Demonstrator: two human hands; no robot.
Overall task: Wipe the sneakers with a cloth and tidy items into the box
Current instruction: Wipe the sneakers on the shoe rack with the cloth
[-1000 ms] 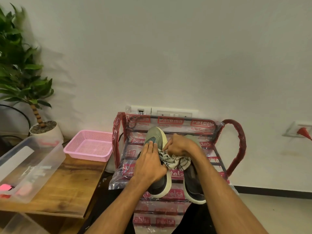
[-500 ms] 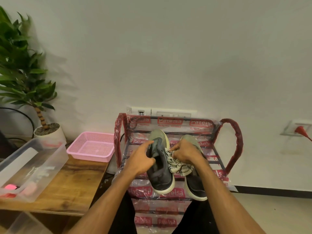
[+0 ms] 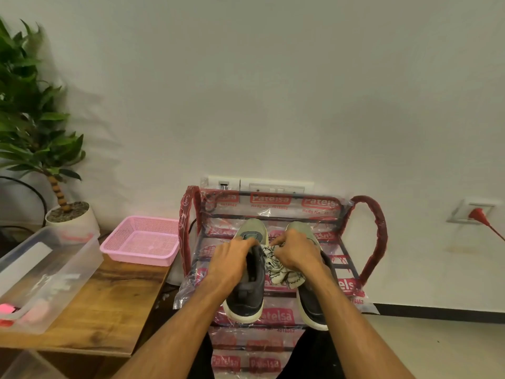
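Head view: a grey, cream-soled sneaker [image 3: 246, 302] on the red plastic-wrapped rack [image 3: 379, 242] is gripped by the left hand [image 3: 232, 265]; a patterned white cloth [image 3: 276, 272] is clutched in the right hand [image 3: 296, 255]. Wiping is judged underway; tidying into the clear plastic box [image 3: 68, 272] is not yet done.

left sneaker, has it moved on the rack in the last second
Yes. The left sneaker has swung its heel left, away from the right sneaker and toward the left post of the rack, with the left hand gripping it.
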